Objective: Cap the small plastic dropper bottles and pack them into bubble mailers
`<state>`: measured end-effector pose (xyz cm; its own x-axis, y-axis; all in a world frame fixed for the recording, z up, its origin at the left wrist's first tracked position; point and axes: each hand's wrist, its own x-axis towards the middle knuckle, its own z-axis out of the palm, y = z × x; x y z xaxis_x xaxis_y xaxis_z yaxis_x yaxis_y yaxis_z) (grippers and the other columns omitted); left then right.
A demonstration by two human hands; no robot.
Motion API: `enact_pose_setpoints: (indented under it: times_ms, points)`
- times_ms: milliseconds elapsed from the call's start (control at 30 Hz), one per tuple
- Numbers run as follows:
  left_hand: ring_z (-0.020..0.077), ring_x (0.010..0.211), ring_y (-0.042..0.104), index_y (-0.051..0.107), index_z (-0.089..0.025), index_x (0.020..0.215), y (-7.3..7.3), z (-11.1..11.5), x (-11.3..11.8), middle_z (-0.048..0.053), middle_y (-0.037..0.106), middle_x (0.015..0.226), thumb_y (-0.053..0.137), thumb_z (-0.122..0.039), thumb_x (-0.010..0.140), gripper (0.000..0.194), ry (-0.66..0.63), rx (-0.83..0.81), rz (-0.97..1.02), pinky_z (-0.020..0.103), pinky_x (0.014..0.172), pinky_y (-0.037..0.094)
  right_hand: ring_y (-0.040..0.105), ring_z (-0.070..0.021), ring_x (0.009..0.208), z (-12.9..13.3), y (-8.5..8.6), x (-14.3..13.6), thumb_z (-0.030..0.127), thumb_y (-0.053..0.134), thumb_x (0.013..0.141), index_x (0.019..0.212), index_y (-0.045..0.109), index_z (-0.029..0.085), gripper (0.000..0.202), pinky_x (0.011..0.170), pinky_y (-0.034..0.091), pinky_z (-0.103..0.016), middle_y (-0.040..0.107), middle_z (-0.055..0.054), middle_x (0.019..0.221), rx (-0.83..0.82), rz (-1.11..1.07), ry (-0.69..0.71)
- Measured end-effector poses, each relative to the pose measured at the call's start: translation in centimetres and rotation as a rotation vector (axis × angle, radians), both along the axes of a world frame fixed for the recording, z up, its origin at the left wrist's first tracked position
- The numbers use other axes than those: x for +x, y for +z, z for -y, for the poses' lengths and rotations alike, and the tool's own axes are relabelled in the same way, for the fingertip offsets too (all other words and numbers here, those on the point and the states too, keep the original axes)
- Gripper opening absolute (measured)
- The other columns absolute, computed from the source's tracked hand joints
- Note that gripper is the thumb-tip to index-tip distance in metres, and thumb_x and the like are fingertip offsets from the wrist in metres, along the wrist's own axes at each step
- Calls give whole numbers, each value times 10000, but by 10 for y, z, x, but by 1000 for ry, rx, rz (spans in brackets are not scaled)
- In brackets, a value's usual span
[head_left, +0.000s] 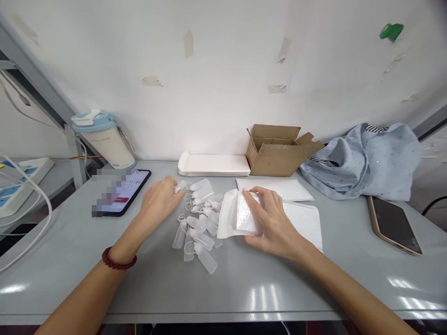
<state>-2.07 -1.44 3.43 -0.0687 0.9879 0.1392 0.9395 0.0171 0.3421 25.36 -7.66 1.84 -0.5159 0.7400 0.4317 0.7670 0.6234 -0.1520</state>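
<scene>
Pinched between the fingertips of my left hand (158, 201) is a small translucent plastic bottle (180, 186), at the left edge of a loose pile. The pile holds several squeeze bottles (202, 238) of the same kind, with caps on looped straps. My right hand (270, 223) is closed around a white padded envelope (228, 215), thumb and fingers on its two sides. Its mouth faces left toward the pile and bulges apart. Whatever lies inside the envelope is hidden. Partly under my right hand, another white envelope (305, 222) lies flat on the grey table (230, 295).
Behind the pile are a stack of white envelopes (216, 165), a single flat envelope (279, 187) and an open cardboard box (279, 159). To the left are a lit phone (125, 193) and a tumbler (108, 144). A blue cloth bag (384, 163) and a dark phone (394, 225) lie right.
</scene>
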Motion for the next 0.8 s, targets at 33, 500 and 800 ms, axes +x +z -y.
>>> enact_pose_setpoints:
  times_ms: [33, 500, 800]
  points:
    - [287, 790, 632, 608, -150, 921, 5, 2, 3, 91, 673, 795, 517, -305, 761, 241, 13, 48, 38, 342, 656, 446, 328, -338, 1136, 0, 0, 0, 274, 612, 662, 1417, 221, 152, 859, 920, 353, -528, 308, -185, 1246, -4, -8, 8]
    - [166, 742, 495, 599, -163, 856, 18, 46, 37, 23, 620, 730, 602, -103, 777, 99, -840, 411, 407, 288, 647, 446, 376, -297, 1138, -3, -6, 3, 230, 639, 696, 1421, 222, 261, 837, 943, 379, -489, 352, -126, 1237, -89, -189, 39]
    - [180, 805, 476, 684, -206, 901, -4, 45, 52, 51, 657, 846, 603, -196, 851, 95, -924, 543, 253, 314, 726, 470, 371, -299, 1107, -3, -6, 4, 198, 636, 678, 1433, 205, 283, 874, 901, 410, -501, 320, -125, 1258, -98, -166, 44]
